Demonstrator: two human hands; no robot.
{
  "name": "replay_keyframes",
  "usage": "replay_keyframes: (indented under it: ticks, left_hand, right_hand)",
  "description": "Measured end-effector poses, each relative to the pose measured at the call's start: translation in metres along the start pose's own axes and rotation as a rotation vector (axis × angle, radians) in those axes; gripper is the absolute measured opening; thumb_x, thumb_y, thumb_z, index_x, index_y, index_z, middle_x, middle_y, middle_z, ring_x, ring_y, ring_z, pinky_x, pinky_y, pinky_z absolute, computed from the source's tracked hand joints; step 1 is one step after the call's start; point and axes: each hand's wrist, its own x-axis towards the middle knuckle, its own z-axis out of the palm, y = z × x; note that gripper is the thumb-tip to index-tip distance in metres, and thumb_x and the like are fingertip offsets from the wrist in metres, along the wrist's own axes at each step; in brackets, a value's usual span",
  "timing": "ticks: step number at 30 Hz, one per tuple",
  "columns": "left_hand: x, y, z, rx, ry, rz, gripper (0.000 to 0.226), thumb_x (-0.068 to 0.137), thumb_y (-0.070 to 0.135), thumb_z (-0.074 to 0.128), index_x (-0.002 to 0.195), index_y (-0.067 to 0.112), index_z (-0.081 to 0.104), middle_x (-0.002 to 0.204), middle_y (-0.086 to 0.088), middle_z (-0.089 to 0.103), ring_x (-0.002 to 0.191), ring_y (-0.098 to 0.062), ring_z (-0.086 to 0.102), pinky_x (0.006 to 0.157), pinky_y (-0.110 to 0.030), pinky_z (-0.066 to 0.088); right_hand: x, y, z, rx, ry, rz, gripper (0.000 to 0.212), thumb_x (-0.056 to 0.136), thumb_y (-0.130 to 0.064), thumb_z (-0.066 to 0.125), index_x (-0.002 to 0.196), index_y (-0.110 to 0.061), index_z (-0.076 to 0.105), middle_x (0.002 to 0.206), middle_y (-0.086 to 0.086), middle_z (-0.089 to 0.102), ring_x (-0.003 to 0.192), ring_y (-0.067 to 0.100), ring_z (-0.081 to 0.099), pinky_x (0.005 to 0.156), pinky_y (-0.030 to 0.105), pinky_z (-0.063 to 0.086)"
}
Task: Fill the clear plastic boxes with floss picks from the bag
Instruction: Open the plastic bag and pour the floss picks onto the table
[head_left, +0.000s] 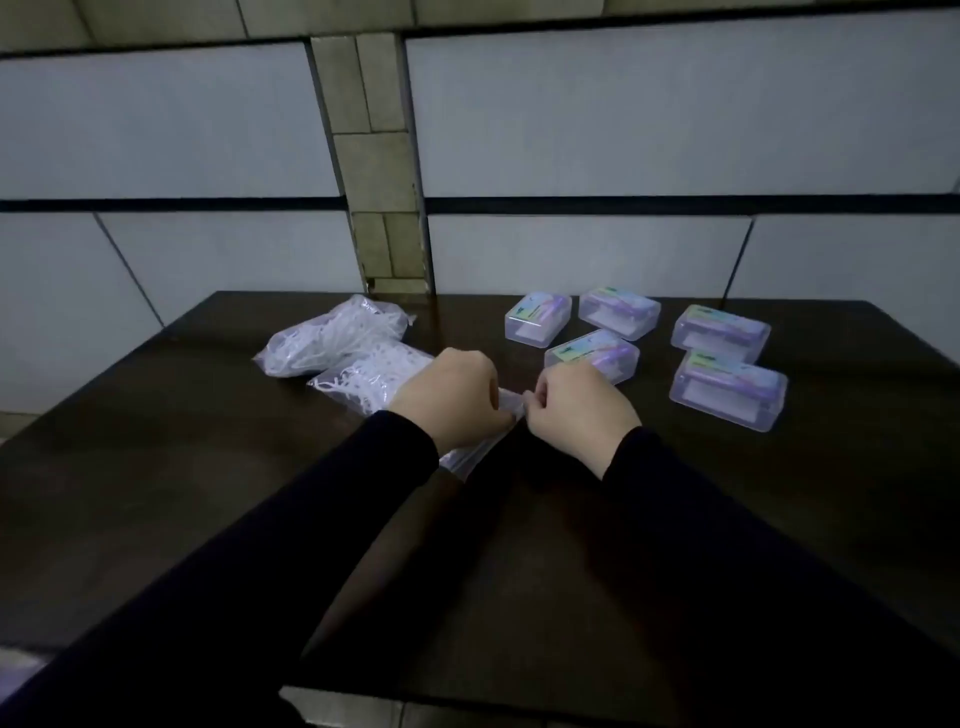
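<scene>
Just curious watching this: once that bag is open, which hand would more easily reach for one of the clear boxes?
Probably the right hand: the clear boxes all lie on its side of the table, while the left hand pinches the bag.

Both hands, left hand (451, 397) and right hand (576, 410), pinch the near bag (374, 382) of floss picks at its edge. Five clear boxes (727, 397) sit right on the dark desk (208, 493); a second bag (332, 332) lies behind.

I see a dark brown desk (182, 467). Two clear bags (332, 338) hold white floss picks (374, 379). Five clear boxes (727, 397) look lilac-tinted, with pastel rainbow labels. My sleeves (727, 545) are black. The wall (623, 114) has pale grey panels with black lines.
</scene>
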Motion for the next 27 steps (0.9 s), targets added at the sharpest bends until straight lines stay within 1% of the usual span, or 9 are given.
replay_keyframes:
  ticks: [1, 6, 10, 14, 17, 19, 22, 24, 27]
  left_hand:
    - [-0.001, -0.001, 0.001, 0.012, -0.042, -0.022, 0.023, 0.084, 0.04, 0.066, 0.084, 0.017, 0.063, 0.085, 0.0, 0.065, 0.079, -0.012, 0.059, 0.066, -0.023, 0.043]
    - [0.0, -0.01, 0.012, 0.051, -0.096, -0.057, 0.026, 0.081, 0.039, 0.072, 0.091, 0.016, 0.064, 0.084, -0.001, 0.064, 0.08, -0.012, 0.061, 0.071, -0.023, 0.05]
    - [0.001, -0.013, 0.016, 0.039, -0.062, -0.05, 0.021, 0.083, 0.033, 0.069, 0.075, 0.017, 0.059, 0.07, 0.001, 0.056, 0.075, -0.013, 0.06, 0.066, -0.024, 0.047]
    - [-0.002, -0.011, 0.02, 0.059, -0.036, -0.017, 0.025, 0.09, 0.035, 0.06, 0.081, 0.012, 0.057, 0.08, -0.006, 0.054, 0.078, -0.018, 0.059, 0.069, -0.028, 0.051]
    - [-0.003, -0.009, 0.023, 0.092, -0.037, -0.006, 0.028, 0.093, 0.032, 0.055, 0.073, 0.014, 0.047, 0.072, -0.004, 0.044, 0.079, -0.021, 0.056, 0.066, -0.028, 0.044]
    - [-0.004, -0.012, 0.022, 0.049, -0.033, -0.007, 0.032, 0.094, 0.034, 0.052, 0.073, 0.01, 0.051, 0.072, -0.005, 0.05, 0.079, -0.02, 0.059, 0.066, -0.027, 0.044]
    - [-0.006, -0.017, 0.018, -0.112, 0.024, -0.021, 0.031, 0.094, 0.033, 0.053, 0.084, 0.006, 0.064, 0.082, -0.008, 0.063, 0.08, -0.019, 0.062, 0.068, -0.026, 0.047]
    - [-0.006, -0.021, 0.016, -0.227, 0.08, -0.029, 0.022, 0.093, 0.032, 0.056, 0.087, 0.012, 0.063, 0.083, -0.003, 0.063, 0.077, -0.015, 0.062, 0.065, -0.023, 0.049]
    - [-0.006, -0.022, 0.016, -0.331, 0.142, -0.029, 0.023, 0.092, 0.034, 0.055, 0.087, 0.013, 0.064, 0.079, 0.0, 0.063, 0.071, -0.01, 0.06, 0.059, -0.018, 0.045]
  right_hand:
    - [0.001, -0.001, 0.004, 0.018, -0.038, 0.039, 0.023, 0.096, -0.032, 0.053, 0.107, -0.014, 0.061, 0.097, 0.005, 0.063, 0.091, 0.017, 0.062, 0.078, 0.029, 0.05]
    - [0.008, -0.008, 0.02, 0.136, -0.007, 0.116, 0.021, 0.094, -0.03, 0.055, 0.104, -0.014, 0.063, 0.094, 0.004, 0.062, 0.089, 0.016, 0.061, 0.079, 0.029, 0.052]
    - [0.011, -0.011, 0.023, 0.231, 0.009, 0.16, 0.017, 0.093, -0.027, 0.059, 0.102, -0.014, 0.065, 0.093, 0.003, 0.062, 0.088, 0.015, 0.06, 0.078, 0.029, 0.051]
    - [0.01, -0.007, 0.025, 0.278, 0.021, 0.157, 0.011, 0.092, -0.028, 0.06, 0.086, -0.02, 0.062, 0.087, 0.0, 0.06, 0.08, 0.01, 0.057, 0.073, 0.025, 0.046]
    - [0.009, -0.005, 0.027, 0.301, 0.019, 0.152, 0.015, 0.092, -0.029, 0.061, 0.079, -0.022, 0.059, 0.084, -0.002, 0.06, 0.075, 0.007, 0.054, 0.071, 0.023, 0.043]
    - [0.006, -0.004, 0.028, 0.304, 0.023, 0.145, 0.018, 0.093, -0.03, 0.059, 0.077, -0.021, 0.06, 0.08, -0.002, 0.06, 0.072, 0.005, 0.054, 0.065, 0.02, 0.041]
    - [0.0, -0.003, 0.024, 0.398, 0.025, 0.121, 0.029, 0.097, -0.037, 0.052, 0.077, -0.018, 0.063, 0.074, 0.0, 0.061, 0.069, 0.007, 0.057, 0.056, 0.02, 0.038]
    - [-0.003, -0.003, 0.022, 0.544, 0.037, 0.081, 0.036, 0.098, -0.041, 0.047, 0.083, -0.016, 0.067, 0.079, 0.003, 0.064, 0.076, 0.011, 0.06, 0.06, 0.02, 0.04]
    - [-0.005, -0.007, 0.023, 0.709, 0.063, 0.013, 0.032, 0.097, -0.039, 0.05, 0.095, -0.015, 0.069, 0.086, 0.001, 0.065, 0.085, 0.012, 0.06, 0.063, 0.019, 0.041]
